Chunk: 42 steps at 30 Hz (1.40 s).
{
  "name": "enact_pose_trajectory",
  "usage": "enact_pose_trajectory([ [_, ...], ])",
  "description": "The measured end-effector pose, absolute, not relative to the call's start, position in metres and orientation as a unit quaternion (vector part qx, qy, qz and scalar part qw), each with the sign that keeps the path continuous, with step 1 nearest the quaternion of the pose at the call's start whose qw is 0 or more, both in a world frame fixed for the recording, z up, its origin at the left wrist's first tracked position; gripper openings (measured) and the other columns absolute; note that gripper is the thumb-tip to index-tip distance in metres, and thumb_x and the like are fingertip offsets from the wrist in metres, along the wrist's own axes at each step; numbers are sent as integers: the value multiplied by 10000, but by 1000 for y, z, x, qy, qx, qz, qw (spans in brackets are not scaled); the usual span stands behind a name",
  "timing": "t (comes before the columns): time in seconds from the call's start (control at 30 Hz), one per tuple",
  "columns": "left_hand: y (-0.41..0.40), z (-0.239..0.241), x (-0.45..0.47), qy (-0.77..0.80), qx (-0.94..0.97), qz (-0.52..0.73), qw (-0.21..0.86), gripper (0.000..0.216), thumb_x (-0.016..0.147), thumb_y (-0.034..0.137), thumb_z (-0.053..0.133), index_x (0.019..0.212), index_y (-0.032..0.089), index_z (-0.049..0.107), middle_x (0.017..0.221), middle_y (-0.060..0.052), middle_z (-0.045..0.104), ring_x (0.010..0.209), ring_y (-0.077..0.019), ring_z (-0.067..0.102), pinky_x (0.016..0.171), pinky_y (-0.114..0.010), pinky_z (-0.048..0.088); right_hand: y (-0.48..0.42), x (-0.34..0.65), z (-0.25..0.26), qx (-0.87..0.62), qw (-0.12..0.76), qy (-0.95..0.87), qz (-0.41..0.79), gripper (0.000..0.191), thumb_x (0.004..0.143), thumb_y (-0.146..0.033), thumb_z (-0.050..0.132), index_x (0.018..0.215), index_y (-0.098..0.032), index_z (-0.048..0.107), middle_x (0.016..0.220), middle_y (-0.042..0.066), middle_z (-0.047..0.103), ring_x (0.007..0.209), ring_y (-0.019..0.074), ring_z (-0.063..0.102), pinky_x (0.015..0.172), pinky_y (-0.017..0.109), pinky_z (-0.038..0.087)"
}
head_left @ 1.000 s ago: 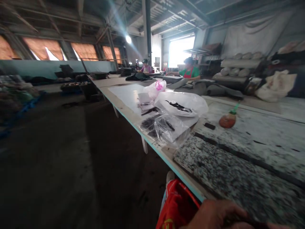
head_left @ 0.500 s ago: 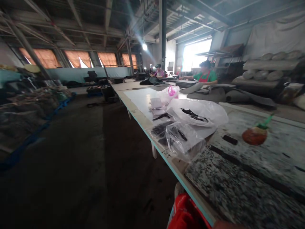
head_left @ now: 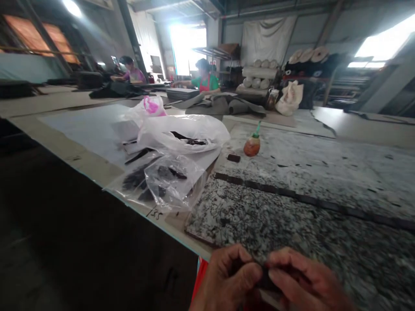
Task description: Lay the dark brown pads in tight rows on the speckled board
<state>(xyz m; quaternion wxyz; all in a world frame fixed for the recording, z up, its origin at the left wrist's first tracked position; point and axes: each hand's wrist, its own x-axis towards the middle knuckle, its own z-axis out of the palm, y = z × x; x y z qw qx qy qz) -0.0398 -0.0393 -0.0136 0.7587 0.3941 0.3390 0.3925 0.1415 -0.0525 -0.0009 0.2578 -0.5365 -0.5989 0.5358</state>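
Holding a small dark piece [head_left: 266,278] right between the left grip [head_left: 228,276] and the right grip [head_left: 303,278], just over the near edge of the table [head_left: 76,159]. Pinched thumb-to-finger on both sides, so clamped on it from left and right. Can't make out its exact shape, mostly covered by fingers and kinda blurry. Showing a bit below the left grip: some red cloth [head_left: 200,276].

Right past both grips, got a black-and-white speckled board [head_left: 233,207] lying on the table. Farther past them, running across the board, a long dark strip [head_left: 292,193], looks like short bits laid end to end. Beyond that, slightly left of the right grip, can see a small dark block [head_left: 234,158], then a squeeze bottle [head_left: 252,146] near it, reddish-brown with a green nozzle.

Off to the left of the grips, lying near the table edge: a crumpled clear bag [head_left: 171,194] by some dark pieces [head_left: 138,177], and just behind, a white plastic bag [head_left: 155,129] with more dark stuff inside.

Well ahead of the grips, can spot heaped grey sheets [head_left: 227,105], a co-worker in green with a red apron [head_left: 207,82], and, farther left, another person in purple [head_left: 134,75].
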Motion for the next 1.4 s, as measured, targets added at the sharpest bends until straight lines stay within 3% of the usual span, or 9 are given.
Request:
enact_pose_trajectory([
  [0.4, 0, 20, -62, 386, 517, 348, 681, 320, 785, 442, 570, 652, 163, 485, 566, 24, 477, 513, -79, 391, 482, -206, 289, -6, 115, 50, -514, 207, -600, 577, 254, 847, -420, 499, 806, -183, 579, 700, -3, 581, 556, 107, 527, 509, 183, 430],
  [0.53, 10, 31, -67, 411, 637, 346, 553, 275, 815, 424, 536, 691, 179, 548, 574, 17, 490, 520, -101, 417, 496, -230, 307, 9, 113, 57, -499, 214, -565, 621, 365, 865, -511, 465, 755, -179, 568, 601, -6, 563, 520, 109, 525, 509, 198, 431],
  [0.63, 18, 39, -71, 379, 719, 335, 476, 225, 851, 359, 510, 759, 186, 620, 647, -9, 563, 572, -113, 483, 561, -238, 353, 18, 114, 62, -482, 215, -538, 657, 353, 798, -525, 554, 742, -177, 558, 607, -8, 565, 523, 112, 539, 509, 206, 432],
  [0.73, 30, 39, -75, 373, 687, 351, 515, 222, 840, 361, 538, 725, 189, 619, 627, 9, 552, 591, -100, 489, 567, -211, 361, 29, 116, 66, -493, 207, -537, 652, 317, 767, -483, 591, 730, -170, 557, 600, -10, 565, 537, 116, 548, 533, 217, 432],
  [0.8, 41, 34, -81, 392, 591, 394, 584, 227, 838, 392, 531, 764, 187, 597, 634, 19, 556, 523, -72, 447, 495, -183, 340, 39, 115, 66, -524, 231, -563, 596, 267, 772, -437, 588, 738, -173, 563, 613, -14, 564, 563, 120, 551, 543, 217, 423],
  [0.9, 60, 22, -94, 411, 430, 442, 671, 237, 851, 400, 490, 968, 202, 547, 718, 22, 603, 355, -20, 335, 341, -150, 252, 58, 106, 59, -573, 293, -639, 421, 189, 802, -379, 571, 826, -192, 589, 737, -1, 600, 667, 142, 565, 604, 235, 438],
  [1.07, 77, 5, -120, 461, 317, 479, 677, 402, 783, 359, 588, 1139, 217, 465, 900, -26, 637, 313, 14, 309, 273, -110, 239, 92, 80, 31, -517, 295, -790, 147, 75, 830, -199, 560, 881, -186, 613, 895, 35, 643, 878, 201, 564, 788, 326, 438],
  [1.4, 78, -4, -124, 458, 295, 482, 686, 410, 793, 356, 586, 1162, 239, 450, 1021, -43, 620, 297, 22, 344, 267, -119, 255, 115, 59, 5, -489, 246, -835, 57, 144, 796, -84, 628, 889, -192, 601, 885, 22, 638, 852, 207, 551, 779, 340, 447],
])
